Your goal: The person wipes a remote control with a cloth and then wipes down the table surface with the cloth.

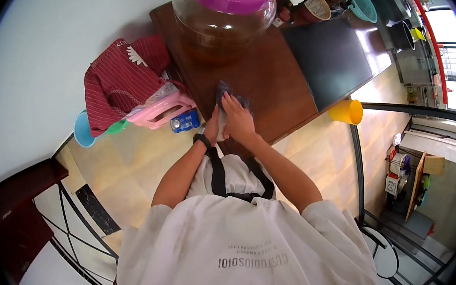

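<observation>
On the brown wooden table (271,78), near its front left edge, lies a crumpled dark grey cloth (224,89). My right hand (238,120) rests flat on the cloth, fingers stretched forward. Just left of it is my left hand (213,126), with a black band at the wrist, at the table's edge beside a pale item partly hidden between the hands. How its fingers are set is hard to make out. A large glass jar (222,27) with a purple lid stands behind the cloth.
Left of the table are a red striped cloth (123,81), a pink plastic container (161,109), a blue pack (185,122) and a light blue bucket (81,129). A yellow bin (346,112) is at the right edge. Jars and a turquoise basket (362,6) stand at the back right.
</observation>
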### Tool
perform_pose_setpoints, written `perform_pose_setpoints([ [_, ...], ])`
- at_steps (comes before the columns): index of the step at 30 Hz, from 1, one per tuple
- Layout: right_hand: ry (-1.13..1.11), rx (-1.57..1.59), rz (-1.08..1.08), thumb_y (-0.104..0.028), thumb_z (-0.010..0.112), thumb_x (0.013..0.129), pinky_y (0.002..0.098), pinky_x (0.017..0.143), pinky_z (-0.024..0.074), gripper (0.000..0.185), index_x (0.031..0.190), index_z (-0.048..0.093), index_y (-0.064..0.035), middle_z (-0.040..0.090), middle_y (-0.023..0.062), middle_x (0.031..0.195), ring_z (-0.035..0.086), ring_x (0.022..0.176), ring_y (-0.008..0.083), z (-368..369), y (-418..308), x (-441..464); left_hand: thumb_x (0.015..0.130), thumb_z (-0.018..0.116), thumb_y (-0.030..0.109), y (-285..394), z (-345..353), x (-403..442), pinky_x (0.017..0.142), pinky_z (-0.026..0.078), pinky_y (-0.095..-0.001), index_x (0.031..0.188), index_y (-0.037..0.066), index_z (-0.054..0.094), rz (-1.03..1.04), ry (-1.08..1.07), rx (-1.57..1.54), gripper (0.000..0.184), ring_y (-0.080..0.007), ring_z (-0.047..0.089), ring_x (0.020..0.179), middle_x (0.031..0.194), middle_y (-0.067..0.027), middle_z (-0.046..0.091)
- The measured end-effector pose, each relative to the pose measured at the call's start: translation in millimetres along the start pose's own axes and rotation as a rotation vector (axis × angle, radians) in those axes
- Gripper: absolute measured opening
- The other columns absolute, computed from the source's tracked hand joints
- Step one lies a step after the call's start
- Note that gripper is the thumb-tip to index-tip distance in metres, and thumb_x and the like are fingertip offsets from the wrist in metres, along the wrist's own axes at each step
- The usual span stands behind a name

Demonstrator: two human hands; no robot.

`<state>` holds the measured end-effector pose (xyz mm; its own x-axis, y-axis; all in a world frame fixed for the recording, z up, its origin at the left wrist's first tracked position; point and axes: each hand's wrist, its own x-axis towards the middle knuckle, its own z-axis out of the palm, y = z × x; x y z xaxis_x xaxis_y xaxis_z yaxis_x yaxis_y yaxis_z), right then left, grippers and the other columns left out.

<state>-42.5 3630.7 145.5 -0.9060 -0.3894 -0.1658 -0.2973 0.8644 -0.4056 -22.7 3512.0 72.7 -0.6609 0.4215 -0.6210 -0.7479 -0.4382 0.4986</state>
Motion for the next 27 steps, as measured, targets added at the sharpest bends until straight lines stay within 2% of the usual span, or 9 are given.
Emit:
perform_pose_setpoints([
  [1, 0.099, 0.018, 0.000, -0.010, 0.062, 0.069, 0.0398, 0.096, 0.0426, 0.066, 0.131, 0.041, -0.0012, 0.037, 0.0142, 0.142, 0.039, 0.129, 0.0289, 2.9, 3.9, 6.1, 0.088, 0.028, 0.068, 1.2, -3.3, 2.1, 0.039, 0.034, -0.0238, 0.086, 0.011, 0.051, -0.037, -0.050, -0.043, 0.062, -0.0117, 0.038, 0.040, 0.055, -0.0015, 0.041],
  [5, 0.149, 0.023, 0.104, -0.013, 0.058, 0.076, 0.0397, 0.092, 0.0442, 0.054, 0.127, 0.046, -0.0021, 0.038, 0.0135, 0.141, 0.043, 0.126, 0.0269, 27.8, 28.8, 38.5, 0.090, 0.032, 0.064, 1.4, -3.3, 1.6, 0.039, 0.034, -0.0238, 0.083, 0.013, 0.050, -0.148, -0.040, -0.173, 0.055, -0.0113, 0.037, 0.039, 0.052, -0.0005, 0.039],
  [8, 0.174, -0.093, -0.077, -0.008, 0.057, 0.074, 0.0387, 0.091, 0.0453, 0.051, 0.124, 0.048, -0.0017, 0.041, 0.0140, 0.139, 0.044, 0.125, 0.0286, 23.9, 10.3, 13.0, 0.091, 0.032, 0.063, -1.6, -9.2, -0.3, 0.039, 0.034, -0.0236, 0.082, 0.013, 0.050, -0.113, -0.117, -0.194, 0.054, -0.0112, 0.037, 0.039, 0.052, -0.0003, 0.039],
  [9, 0.088, -0.135, -0.151, -0.011, 0.058, 0.074, 0.0377, 0.091, 0.0456, 0.051, 0.124, 0.049, -0.0020, 0.040, 0.0130, 0.140, 0.043, 0.126, 0.0288, 10.5, -3.5, -0.6, 0.091, 0.032, 0.063, 9.4, 10.5, -10.6, 0.039, 0.034, -0.0232, 0.079, 0.013, 0.050, 0.011, 0.047, -0.022, 0.054, -0.0111, 0.037, 0.039, 0.051, -0.0002, 0.039],
  [14, 0.213, -0.110, -0.087, -0.014, 0.056, 0.078, 0.0375, 0.093, 0.0447, 0.053, 0.128, 0.046, -0.0018, 0.038, 0.0095, 0.142, 0.042, 0.126, 0.0274, 28.3, 17.7, 30.2, 0.091, 0.032, 0.063, 7.7, -6.0, 1.2, 0.040, 0.033, -0.0228, 0.087, 0.012, 0.052, -0.096, -0.054, -0.099, 0.055, -0.0106, 0.037, 0.041, 0.054, -0.0008, 0.039],
  [16, 0.144, 0.169, 0.295, -0.013, 0.050, 0.081, 0.0378, 0.093, 0.0448, 0.050, 0.130, 0.045, -0.0032, 0.033, 0.0095, 0.145, 0.043, 0.125, 0.0273, 21.2, 29.3, 48.0, 0.091, 0.032, 0.063, 6.3, -11.4, -0.3, 0.040, 0.033, -0.0228, 0.093, 0.011, 0.051, -0.179, -0.126, -0.132, 0.056, -0.0105, 0.037, 0.042, 0.056, -0.0012, 0.039],
  [17, 0.244, 0.213, 0.272, -0.011, 0.045, 0.084, 0.0403, 0.088, 0.0470, 0.044, 0.127, 0.048, -0.0011, 0.046, 0.0173, 0.134, 0.054, 0.111, 0.0341, 15.3, 34.9, 49.4, 0.090, 0.032, 0.064, 7.1, -12.6, -2.9, 0.041, 0.033, -0.0231, 0.101, 0.010, 0.049, -0.187, -0.118, -0.103, 0.058, -0.0105, 0.037, 0.043, 0.057, -0.0016, 0.039],
  [23, 0.501, 0.748, 0.659, -0.010, 0.044, 0.084, 0.0427, 0.085, 0.0459, 0.038, 0.119, 0.055, 0.0021, 0.063, 0.0241, 0.102, 0.060, 0.098, 0.0377, -27.4, 73.2, 41.5, 0.089, 0.032, 0.066, 11.8, -16.6, -6.6, 0.043, 0.032, -0.0239, 0.121, 0.009, 0.039, -0.207, -0.198, -0.134, 0.066, -0.0109, 0.036, 0.046, 0.059, -0.0025, 0.039],
  [27, 0.311, 0.493, 0.339, -0.006, 0.045, 0.083, 0.0400, 0.089, 0.0441, 0.043, 0.124, 0.049, 0.0020, 0.057, 0.0234, 0.115, 0.055, 0.108, 0.0348, -14.1, 50.9, 19.1, 0.089, 0.032, 0.066, 12.4, -13.0, -1.3, 0.043, 0.032, -0.0240, 0.110, 0.011, 0.044, -0.231, -0.174, -0.119, 0.060, -0.0111, 0.035, 0.045, 0.058, -0.0023, 0.039],
])
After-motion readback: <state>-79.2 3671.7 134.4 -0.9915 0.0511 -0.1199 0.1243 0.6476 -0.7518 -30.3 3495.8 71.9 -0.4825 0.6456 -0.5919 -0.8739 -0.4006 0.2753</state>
